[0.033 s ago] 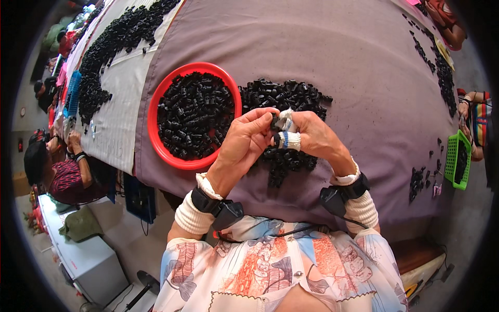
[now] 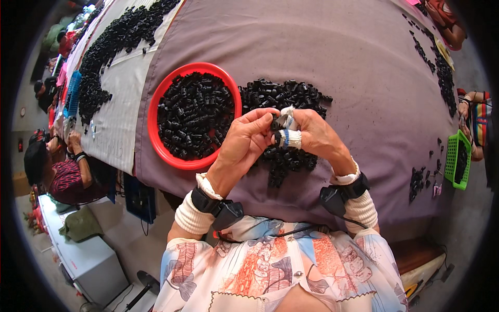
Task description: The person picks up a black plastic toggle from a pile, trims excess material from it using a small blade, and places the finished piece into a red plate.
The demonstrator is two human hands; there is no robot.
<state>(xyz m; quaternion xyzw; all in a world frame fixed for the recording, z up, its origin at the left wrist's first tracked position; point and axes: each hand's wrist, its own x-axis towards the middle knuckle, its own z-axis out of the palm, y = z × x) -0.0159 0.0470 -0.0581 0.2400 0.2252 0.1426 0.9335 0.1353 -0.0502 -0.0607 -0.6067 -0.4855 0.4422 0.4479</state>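
My left hand (image 2: 245,139) pinches a small black plastic piece (image 2: 275,122) between thumb and fingers. From the other side my right hand (image 2: 318,134) meets it, with white cloth wraps on its thumb and a finger, one striped blue; its fingers are closed on the same piece. Fingers cover most of the piece, so its exact shape is hidden. Beneath and beyond both hands spreads a loose heap of similar black plastic pieces (image 2: 283,96). Left of the hands stands a round red basin (image 2: 154,140) filled with more of them.
A mauve cloth (image 2: 364,62) covers the table. Farther left, a long pile of black pieces (image 2: 112,44) lies on a pale cloth, near a seated person (image 2: 57,171). On the right, another person (image 2: 475,125) works beside a green basket (image 2: 457,156) and scattered black pieces (image 2: 417,182).
My right hand's wrapped thumb and finger have shifted very slightly at the piece. My left hand and everything else look the same.
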